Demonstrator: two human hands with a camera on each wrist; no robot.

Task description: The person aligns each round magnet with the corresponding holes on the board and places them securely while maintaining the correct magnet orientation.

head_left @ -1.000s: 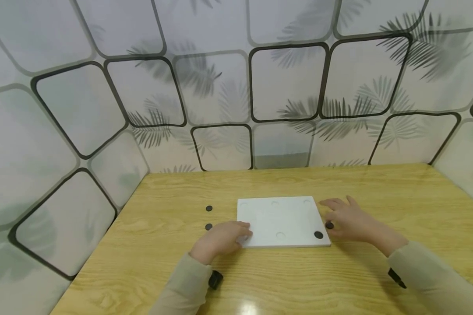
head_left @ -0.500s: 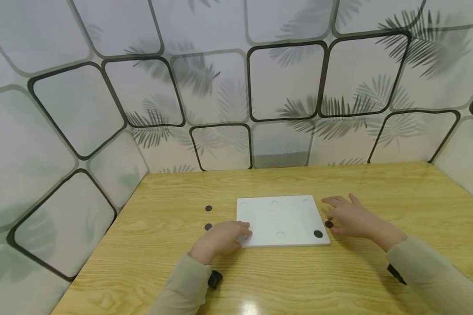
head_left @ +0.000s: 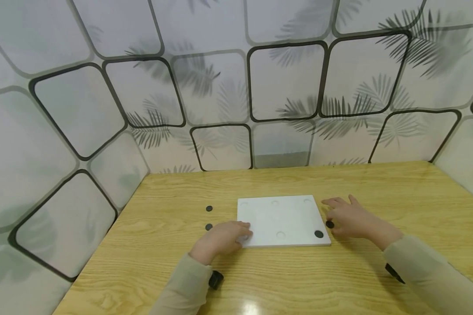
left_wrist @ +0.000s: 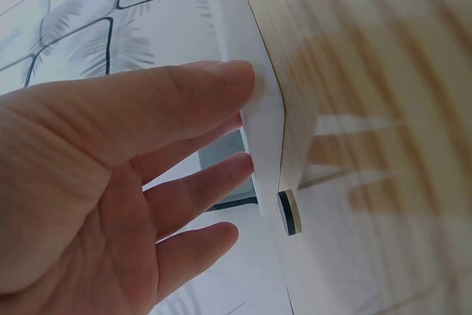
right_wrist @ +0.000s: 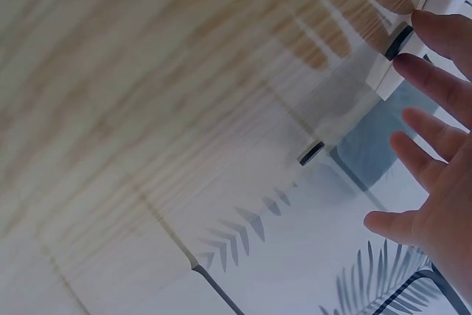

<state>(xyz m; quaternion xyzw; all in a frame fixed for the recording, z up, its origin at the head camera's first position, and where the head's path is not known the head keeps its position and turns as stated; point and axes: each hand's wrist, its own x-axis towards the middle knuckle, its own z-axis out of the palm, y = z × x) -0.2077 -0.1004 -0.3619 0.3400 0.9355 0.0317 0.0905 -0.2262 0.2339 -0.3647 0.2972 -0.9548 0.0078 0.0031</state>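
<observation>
Head view first: the white board [head_left: 281, 221] lies flat on the wooden counter [head_left: 339, 271], square to the person, with shallow round dimples across its face and 1 black disc [head_left: 318, 234] seated in the near right dimple. It looks stiff, thin and light, probably a smooth plastic or foam slab, so I'd judge it slides easily on this glossy counter and is best steadied at a corner or an edge rather than from above.

That is just where the left hand [head_left: 220, 238] sits, at the near left corner. On the left wrist view the fingers [left_wrist: 184, 90] lie nearly straight, thumb and forefinger tips pressing the board's edge [left_wrist: 269, 123], no curl round it; call that grip spread and bracing.

Over to the right hand [head_left: 348, 218], palm down just off the board's right edge, fingers fanned out. A second black disc [head_left: 329, 224] lies on the counter right at its thumb side; whether the thumb touches it I cannot tell. The right wrist view shows the fingers [right_wrist: 435, 82] straight and apart, holding nothing.

The discs look small, flat, hard and slick, so a fingertip pinch at the rim would suit them. 2 more discs [head_left: 209, 208] wait left of the board, clear of both hands.
</observation>
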